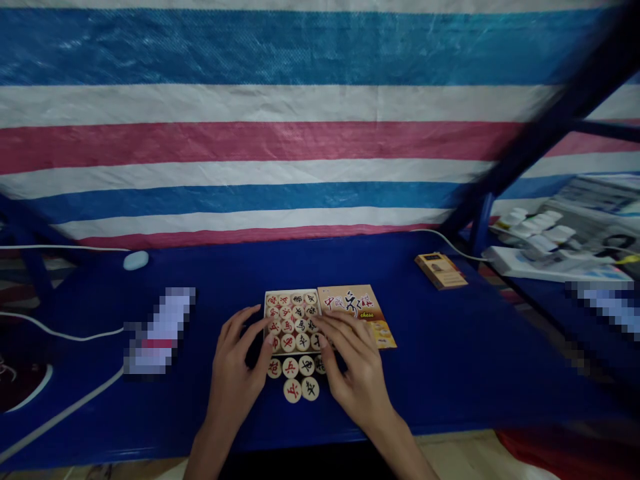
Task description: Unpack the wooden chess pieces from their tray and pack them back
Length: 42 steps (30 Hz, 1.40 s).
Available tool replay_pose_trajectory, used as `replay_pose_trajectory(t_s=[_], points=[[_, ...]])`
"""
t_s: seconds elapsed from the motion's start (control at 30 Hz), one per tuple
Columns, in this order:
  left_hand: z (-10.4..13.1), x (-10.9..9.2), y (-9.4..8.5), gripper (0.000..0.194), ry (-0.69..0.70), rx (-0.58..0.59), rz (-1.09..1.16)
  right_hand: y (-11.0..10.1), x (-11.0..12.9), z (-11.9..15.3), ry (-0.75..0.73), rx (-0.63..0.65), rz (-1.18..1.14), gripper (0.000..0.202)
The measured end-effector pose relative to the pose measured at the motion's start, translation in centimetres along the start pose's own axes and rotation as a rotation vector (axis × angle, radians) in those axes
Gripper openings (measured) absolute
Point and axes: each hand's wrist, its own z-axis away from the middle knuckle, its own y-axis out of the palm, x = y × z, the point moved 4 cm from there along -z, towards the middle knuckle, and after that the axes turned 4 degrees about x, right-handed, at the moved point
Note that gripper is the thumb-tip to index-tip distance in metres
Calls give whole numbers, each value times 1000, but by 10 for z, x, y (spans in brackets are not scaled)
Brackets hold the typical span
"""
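Observation:
An open box (292, 292) on the blue table holds rows of round wooden Chinese chess pieces with red and black characters. My left hand (240, 360) rests at the box's left side, its fingers apart and the fingertips near the edge pieces. Over the right side of the box is my right hand (357, 363), fingers spread, partly covering the pieces there and part of the lid. The printed lid (383, 327) lies just right of the box. Several loose pieces (293, 390) lie on the table in front of the box, between my hands.
A blurred-out phone (163, 330) with a cable lies at the left, a light-blue case (136, 260) behind it. A small tan box (441, 270) sits at the back right. Blue metal bars flank the table (465, 373); beyond the right one are white containers (540, 230). A striped sheet (280, 143) hangs behind.

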Motion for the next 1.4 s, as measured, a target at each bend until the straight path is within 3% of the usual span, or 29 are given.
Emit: replay_pose_trajectory(t_s=[0.17,0.27,0.33,0.43,0.5,0.6,0.73,0.9,1.0,1.17,1.4], points=[[3,-1,-12,27,-82,-77,87,-8,6,9,-33,-55,-17,38],[16,-3,-23,20,-93,-123,109,-12,7,23,-40,11,13,37],[27,-6,-25,19,-62,-65,134,-14,6,35,-63,91,42,37],[44,-8,-20,27,17,145,132,-15,2,50,-71,196,87,41],[52,-8,-17,33,69,219,61,-13,-1,56,-59,243,121,45],[57,-7,-15,33,105,227,-32,-11,-3,60,-44,275,135,45],[58,-7,-14,19,112,260,-36,-11,-3,59,-25,279,89,28],[55,-8,-17,32,94,275,-50,-12,-4,55,23,305,112,32],[53,-10,-22,23,117,271,27,-16,-1,52,27,260,91,26],[45,-21,-34,30,90,106,157,-22,14,38,21,96,-89,31],[19,-41,-12,37,115,44,277,-1,26,17,-51,-3,-199,40]])
